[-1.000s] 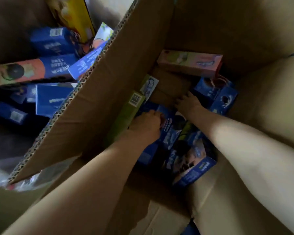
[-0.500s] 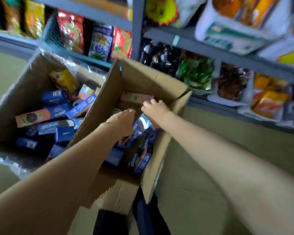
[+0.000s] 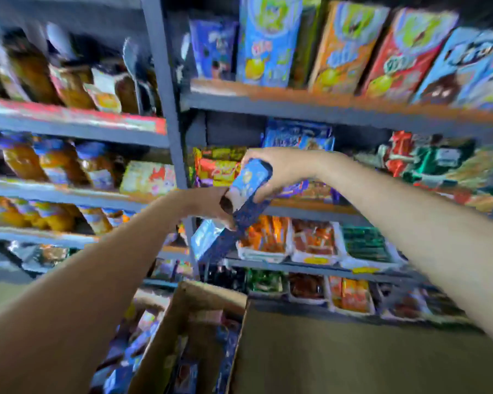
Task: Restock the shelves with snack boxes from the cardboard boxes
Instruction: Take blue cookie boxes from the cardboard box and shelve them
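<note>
Both hands hold blue snack boxes up in front of the grey metal shelves (image 3: 165,89). My right hand (image 3: 282,169) grips the top end of a long blue snack box (image 3: 249,191) that slants down to the left. My left hand (image 3: 208,207) grips its lower part together with a second blue box (image 3: 207,241) that hangs below. At the bottom, the open cardboard box (image 3: 191,322) still holds several blue boxes. The view is blurred.
Shelves packed with snack bags and boxes fill the whole background. Tall colourful cartons (image 3: 345,46) stand on the upper right shelf. White trays of packets (image 3: 313,243) sit on the lower shelves. Bare floor (image 3: 339,354) lies right of the cardboard box.
Both hands have come up out of the cardboard box, holding blue snack boxes. The view has swung from the box's inside up to the shelves.
</note>
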The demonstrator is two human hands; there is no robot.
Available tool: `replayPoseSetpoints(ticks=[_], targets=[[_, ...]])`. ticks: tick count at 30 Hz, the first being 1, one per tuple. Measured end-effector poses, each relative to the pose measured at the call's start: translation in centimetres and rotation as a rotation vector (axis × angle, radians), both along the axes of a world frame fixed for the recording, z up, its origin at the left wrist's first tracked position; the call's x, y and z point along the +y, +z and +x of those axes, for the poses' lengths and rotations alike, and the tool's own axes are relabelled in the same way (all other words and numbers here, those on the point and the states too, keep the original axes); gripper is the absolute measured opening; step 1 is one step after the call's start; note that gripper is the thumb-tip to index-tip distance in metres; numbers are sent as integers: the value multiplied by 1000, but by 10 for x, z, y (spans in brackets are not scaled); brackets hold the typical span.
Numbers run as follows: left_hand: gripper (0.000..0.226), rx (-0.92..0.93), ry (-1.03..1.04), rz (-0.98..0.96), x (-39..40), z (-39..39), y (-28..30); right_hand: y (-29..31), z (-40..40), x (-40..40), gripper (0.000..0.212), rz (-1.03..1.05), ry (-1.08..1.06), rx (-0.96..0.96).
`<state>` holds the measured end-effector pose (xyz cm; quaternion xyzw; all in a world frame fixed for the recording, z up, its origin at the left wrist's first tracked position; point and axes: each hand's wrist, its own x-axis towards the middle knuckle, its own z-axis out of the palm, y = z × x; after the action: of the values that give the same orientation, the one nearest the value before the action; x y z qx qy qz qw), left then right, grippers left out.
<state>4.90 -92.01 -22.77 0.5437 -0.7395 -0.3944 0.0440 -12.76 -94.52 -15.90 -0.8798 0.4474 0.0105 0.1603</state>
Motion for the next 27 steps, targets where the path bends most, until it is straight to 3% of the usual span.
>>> replayPoseSetpoints(ticks=[3, 5, 8, 10, 12, 16, 19, 24, 27], targets=[[50, 453, -55, 101, -6, -45, 72, 88, -49, 7, 50, -32, -165, -191], [54, 651, -18, 134, -8, -78, 109, 135, -84, 9, 48, -110, -325, -141], [57, 711, -33, 135, -12, -132, 154, 187, -139, 13, 49, -177, -536, -200], [47, 696, -12, 68, -14, -163, 177, 210, -169, 11, 42, -192, -598, -297], [51, 633, -30, -22, -14, -184, 201, 227, -187, 11, 36, -156, -615, -369], [48, 649, -61, -83, -21, -185, 254, 264, -216, 17, 47, 73, -539, -669], [49, 729, -84, -98, -34, -176, 287, 288, -222, 20, 29, 174, -326, -814], [41, 827, -118, -192, -51, -169, 335, 317, -210, 4, 25, 95, -119, -1186], [68, 787, -149, -249, -73, -149, 363, 338, -210, -14, 39, 51, 31, -1295]])
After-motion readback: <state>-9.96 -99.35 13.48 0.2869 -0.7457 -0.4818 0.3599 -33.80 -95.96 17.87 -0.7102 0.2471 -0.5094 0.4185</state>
